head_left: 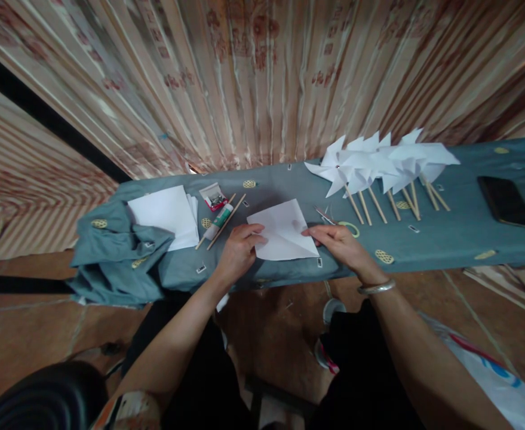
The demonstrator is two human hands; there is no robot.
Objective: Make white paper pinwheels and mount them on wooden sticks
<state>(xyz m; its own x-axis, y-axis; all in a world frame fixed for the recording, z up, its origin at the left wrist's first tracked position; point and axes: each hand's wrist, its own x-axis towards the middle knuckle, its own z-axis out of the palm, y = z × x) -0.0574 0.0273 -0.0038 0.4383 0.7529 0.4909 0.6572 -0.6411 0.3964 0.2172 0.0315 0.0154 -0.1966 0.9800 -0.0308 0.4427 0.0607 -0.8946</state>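
A square white sheet of paper (284,233) with faint diagonal creases is held just over the cloth-covered table. My left hand (240,249) grips its left edge, thumb on top and fingers partly under the sheet. At the right edge, my right hand (337,240) pinches the paper between thumb and fingers. Scissors (347,227) with a yellow-green handle lie just behind my right hand. Left of the sheet are wooden sticks (238,209), a glue stick (220,220) and a small red-and-white box of metal pins (215,197).
A stack of white paper (161,215) lies on the left by bunched cloth (114,257). Several white paper pinwheels (378,164) on sticks lie at the back right. A black phone (506,201) rests farther right. A curtain (262,83) hangs behind the table.
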